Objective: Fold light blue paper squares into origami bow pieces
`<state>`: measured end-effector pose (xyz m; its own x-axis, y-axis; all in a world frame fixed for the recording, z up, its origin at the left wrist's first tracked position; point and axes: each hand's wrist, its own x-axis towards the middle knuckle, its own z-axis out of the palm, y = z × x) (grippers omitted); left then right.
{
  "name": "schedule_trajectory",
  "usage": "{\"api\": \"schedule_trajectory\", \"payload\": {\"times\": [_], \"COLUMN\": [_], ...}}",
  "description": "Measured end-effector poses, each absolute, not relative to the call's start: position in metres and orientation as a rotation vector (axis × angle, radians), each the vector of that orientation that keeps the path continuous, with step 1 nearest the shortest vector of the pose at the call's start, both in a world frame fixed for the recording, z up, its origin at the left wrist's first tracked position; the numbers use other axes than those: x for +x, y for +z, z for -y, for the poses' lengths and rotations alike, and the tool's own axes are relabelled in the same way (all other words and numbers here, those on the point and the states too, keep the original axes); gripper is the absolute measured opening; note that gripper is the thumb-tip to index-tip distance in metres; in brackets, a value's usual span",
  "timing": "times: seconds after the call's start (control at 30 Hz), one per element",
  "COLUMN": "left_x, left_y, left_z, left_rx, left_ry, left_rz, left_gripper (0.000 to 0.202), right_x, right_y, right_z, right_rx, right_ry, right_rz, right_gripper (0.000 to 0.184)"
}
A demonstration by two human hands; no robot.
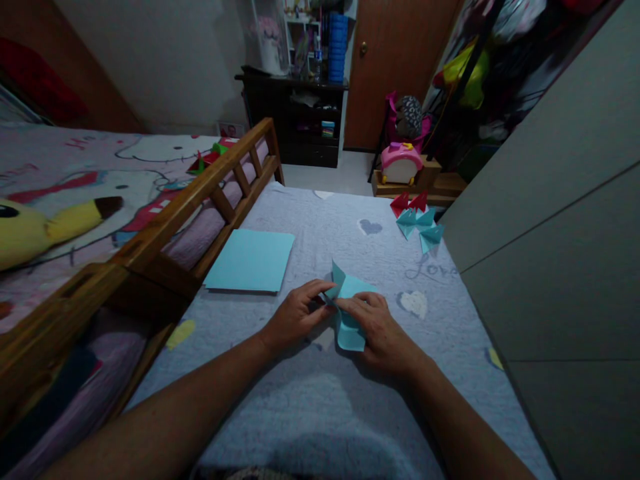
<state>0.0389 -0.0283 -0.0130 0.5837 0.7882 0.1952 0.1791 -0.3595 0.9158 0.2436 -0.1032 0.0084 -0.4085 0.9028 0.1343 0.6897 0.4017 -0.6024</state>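
Observation:
A partly folded light blue sheet of origami paper is between my hands, just above the bed. My left hand pinches its left edge between thumb and fingers. Fingers of my right hand press on its middle and right side, and one flap stands up at the far left corner. A stack of flat light blue paper lies to the left, beyond my left hand. Folded light blue paper pieces and red ones sit together at the far right of the bed.
A patterned bedsheet covers the surface. Along the left runs a wooden rail, with another bed and a yellow plush toy behind it. A pale cabinet borders the right side. A pink toy case stands past the far edge.

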Motion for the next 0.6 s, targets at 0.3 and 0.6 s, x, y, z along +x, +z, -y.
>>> {"api": "schedule_trajectory", "payload": {"times": [0.3, 0.6], "left_x": [0.044, 0.043], "left_y": [-0.014, -0.015], "left_z": [0.027, 0.024], "left_rx": [1.765, 1.378], "left_ry": [0.881, 0.930], "left_rz": [-0.793, -0.909], "left_gripper": [0.015, 0.012], "right_x": [0.246, 0.282], "right_y": [0.011, -0.027], "right_z": [0.099, 0.090], "right_rx": [-1.334, -1.760], "right_ry": [0.661, 0.245], "right_rz": [2.210, 1.748], "right_gripper": [0.048, 0.062]}}
